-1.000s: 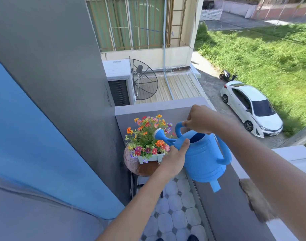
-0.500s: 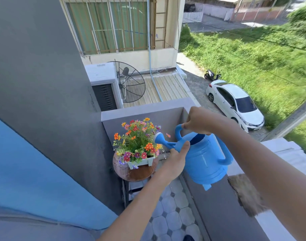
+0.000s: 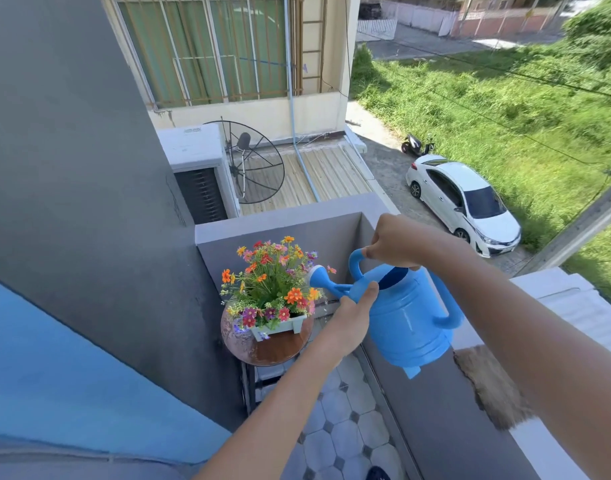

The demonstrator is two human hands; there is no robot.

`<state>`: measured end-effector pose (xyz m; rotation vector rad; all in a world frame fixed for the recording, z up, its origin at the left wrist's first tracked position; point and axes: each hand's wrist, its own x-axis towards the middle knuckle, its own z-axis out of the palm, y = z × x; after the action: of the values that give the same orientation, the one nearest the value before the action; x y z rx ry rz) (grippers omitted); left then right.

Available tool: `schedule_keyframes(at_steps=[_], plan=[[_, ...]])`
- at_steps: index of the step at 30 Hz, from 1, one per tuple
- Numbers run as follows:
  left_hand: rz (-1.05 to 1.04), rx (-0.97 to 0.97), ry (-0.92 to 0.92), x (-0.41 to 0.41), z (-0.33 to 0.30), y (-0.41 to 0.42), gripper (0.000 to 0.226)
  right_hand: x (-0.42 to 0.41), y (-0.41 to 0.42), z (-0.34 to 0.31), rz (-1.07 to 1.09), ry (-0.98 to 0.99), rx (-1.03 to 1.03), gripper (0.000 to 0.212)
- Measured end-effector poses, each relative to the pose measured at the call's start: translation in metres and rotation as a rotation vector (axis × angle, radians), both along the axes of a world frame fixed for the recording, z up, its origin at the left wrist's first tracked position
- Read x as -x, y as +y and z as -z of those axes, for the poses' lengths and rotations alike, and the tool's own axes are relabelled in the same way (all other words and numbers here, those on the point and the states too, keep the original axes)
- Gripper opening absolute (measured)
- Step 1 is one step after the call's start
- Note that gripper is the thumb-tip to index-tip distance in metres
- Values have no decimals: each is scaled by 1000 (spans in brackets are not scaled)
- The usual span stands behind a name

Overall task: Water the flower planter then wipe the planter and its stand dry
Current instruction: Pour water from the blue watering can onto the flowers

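Two hands on blue watering can (image 3: 409, 320), tilted w/ spout over flowers (image 3: 271, 282). Right hand (image 3: 396, 242) fingers wrapped round top handle; left hand (image 3: 352, 311) fingers curled under spout base.

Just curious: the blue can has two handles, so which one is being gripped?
The top handle, held by the right hand; the rear side handle hangs free.

The planter (image 3: 278, 325) sits on its stand (image 3: 267, 348), left of the left grip (image 3: 352, 315). The watering can (image 3: 406, 318) hangs between both grips, below the right grip (image 3: 396, 242), spout over the flowers (image 3: 273, 278).
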<state>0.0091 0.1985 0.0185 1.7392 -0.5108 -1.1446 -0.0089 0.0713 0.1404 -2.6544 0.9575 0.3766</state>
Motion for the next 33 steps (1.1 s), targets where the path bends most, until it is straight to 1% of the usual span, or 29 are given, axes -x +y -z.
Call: schedule_keyframes(at_steps=[2,3,4,6,7,10,11,15,18,21,25,28,29,31,33], plan=[[-41,24,22,-3,6,-5,103,-2,-3,1,35,-31,-15,44],[-52,29,23,-5,10,-7,106,-3,-5,2,49,-45,-19,42],[-56,38,20,-7,7,-8,102,-4,-6,2,60,-54,-20,41],[-37,54,24,-11,0,-9,84,-7,-9,2,74,-64,-18,38],[-28,66,35,-13,-1,-11,78,-8,-10,2,77,-67,-16,37],[-37,70,44,-19,-1,-13,82,-13,-12,0,73,-71,-5,37],[-39,80,39,-20,1,-14,79,-15,-12,0,69,-73,1,37],[-51,120,-10,-29,-4,-7,61,-27,-8,1,42,-89,1,39],[-97,161,-8,-38,-8,4,47,-38,-2,4,25,-116,-24,37],[-114,153,8,-47,-12,19,27,-51,7,7,-17,-117,-46,43],[-163,129,1,-55,-6,39,30,-64,24,10,-64,-131,-76,46],[-202,91,-5,-56,-1,49,49,-68,34,12,-106,-131,-94,45],[-208,93,-6,-55,0,52,47,-69,36,12,-117,-128,-100,43],[-207,108,11,-51,0,57,36,-68,40,11,-132,-114,-107,34],[-218,108,28,-46,1,61,40,-67,44,10,-149,-90,-112,32]])
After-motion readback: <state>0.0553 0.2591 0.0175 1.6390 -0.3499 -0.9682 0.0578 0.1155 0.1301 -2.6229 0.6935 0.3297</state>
